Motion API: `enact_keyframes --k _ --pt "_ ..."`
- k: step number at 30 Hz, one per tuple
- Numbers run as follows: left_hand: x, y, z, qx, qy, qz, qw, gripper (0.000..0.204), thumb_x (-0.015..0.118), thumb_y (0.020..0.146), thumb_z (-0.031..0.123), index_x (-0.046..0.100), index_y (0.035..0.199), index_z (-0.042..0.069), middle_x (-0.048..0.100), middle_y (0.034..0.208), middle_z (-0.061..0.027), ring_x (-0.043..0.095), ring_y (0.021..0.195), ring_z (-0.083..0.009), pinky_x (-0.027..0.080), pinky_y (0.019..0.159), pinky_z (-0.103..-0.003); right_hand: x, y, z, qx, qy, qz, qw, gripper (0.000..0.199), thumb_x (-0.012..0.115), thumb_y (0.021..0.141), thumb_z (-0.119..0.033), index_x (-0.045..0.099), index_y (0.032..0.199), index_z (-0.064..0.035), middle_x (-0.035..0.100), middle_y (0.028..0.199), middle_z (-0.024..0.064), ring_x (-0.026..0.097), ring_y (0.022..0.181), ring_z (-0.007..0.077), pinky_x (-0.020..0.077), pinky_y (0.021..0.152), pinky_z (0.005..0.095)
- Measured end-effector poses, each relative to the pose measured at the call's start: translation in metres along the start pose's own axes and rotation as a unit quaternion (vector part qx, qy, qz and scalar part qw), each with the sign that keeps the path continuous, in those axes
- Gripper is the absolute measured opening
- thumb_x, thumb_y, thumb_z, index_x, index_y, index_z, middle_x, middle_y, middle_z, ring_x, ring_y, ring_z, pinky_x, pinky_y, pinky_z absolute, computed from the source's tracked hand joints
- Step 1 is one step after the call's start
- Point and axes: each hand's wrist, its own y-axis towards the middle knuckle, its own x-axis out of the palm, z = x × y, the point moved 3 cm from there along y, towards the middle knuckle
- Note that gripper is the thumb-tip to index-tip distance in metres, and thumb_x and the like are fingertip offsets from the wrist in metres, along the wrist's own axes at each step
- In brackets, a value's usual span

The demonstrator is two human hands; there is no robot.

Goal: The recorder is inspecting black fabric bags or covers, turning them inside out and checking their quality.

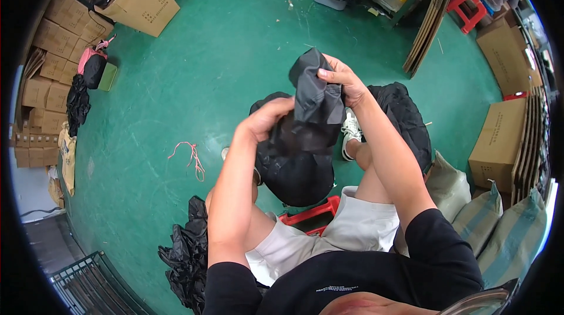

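Observation:
A limp piece of thin black fabric (317, 95) is raised in front of me, its lower part smeared by motion. My right hand (345, 82) is closed on its upper right side, thumb lying over the cloth. On the other side, my left hand (271, 116) has its fingers curled against the fabric's left edge; the fingertips are partly hidden and blurred. Below both hands, a rounded bundle of black fabric (299, 180) sits on the floor between my legs.
Under me shows a red stool (329, 204). Black fabric heaps lie to my right (402, 118) and left (191, 250). Woven sacks (479, 218) stand at lower right. Pink string (194, 159) lies on the green floor. Cardboard boxes (138, 1) and flat cardboard (432, 18) stand farther out.

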Motion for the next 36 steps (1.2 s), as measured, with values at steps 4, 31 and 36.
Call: enact_keyframes --k 4,31,36 --pt "0.008 0.010 -0.019 0.048 -0.139 -0.101 0.984 0.043 0.069 0.083 0.019 0.058 0.121 0.000 0.066 0.112 -0.0103 0.065 0.099 -0.0210 0.052 0.091 -0.036 0.001 0.001 0.000 0.023 0.001 -0.035 0.999 0.038 0.069 0.083 -0.012 0.054 0.117 -0.0003 0.066 0.100 0.0056 0.065 0.087 0.0122 0.0531 0.081 0.0263" --pt "0.002 -0.045 0.039 0.526 0.528 0.505 0.435 0.019 0.057 0.061 -0.009 0.044 0.061 0.005 0.048 0.063 -0.0096 0.048 0.054 -0.0300 0.039 0.049 -0.037 -0.054 -0.008 -0.030 -0.379 -0.470 0.477 0.639 0.010 0.055 0.071 0.005 0.046 0.073 -0.0008 0.040 0.060 0.0050 0.037 0.064 0.0113 0.0361 0.055 0.0298" --pt "-0.053 -0.065 0.056 0.443 0.307 0.616 0.575 0.043 0.068 0.089 0.012 0.038 0.058 0.008 0.038 0.051 0.0011 0.040 0.047 -0.0078 0.032 0.045 -0.029 -0.069 -0.008 -0.038 -0.379 -0.335 0.488 0.711 0.005 0.056 0.078 0.001 0.055 0.072 0.0013 0.044 0.062 -0.0038 0.040 0.064 0.0065 0.0346 0.054 0.0260"
